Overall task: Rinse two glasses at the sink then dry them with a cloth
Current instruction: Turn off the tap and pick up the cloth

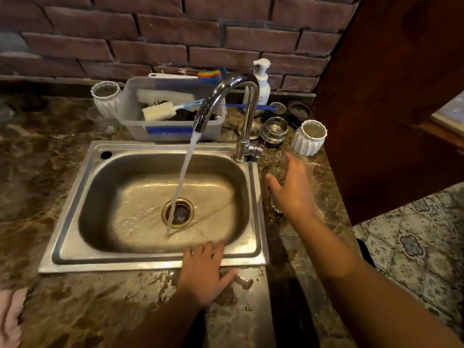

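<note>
Water runs from the chrome tap (226, 96) into the steel sink (75, 197). A clear glass (276, 172) stands on the counter just right of the sink, partly hidden under my right hand (293, 189), whose fingers are spread over it; I cannot tell whether they touch it. Flat on the sink's front rim and the wet counter lies my left hand (203, 275), holding nothing. A second clear glass (103, 121) stands at the back left beside a white ribbed cup (106, 97). A pink cloth (10, 317) shows at the lower left edge.
A grey tub (133, 121) with brushes sits behind the sink. Right of the tap are a soap pump bottle (262, 81), a small steel cup (276, 128) and another white ribbed cup (310, 138). A dark wooden panel (389, 96) closes the right side.
</note>
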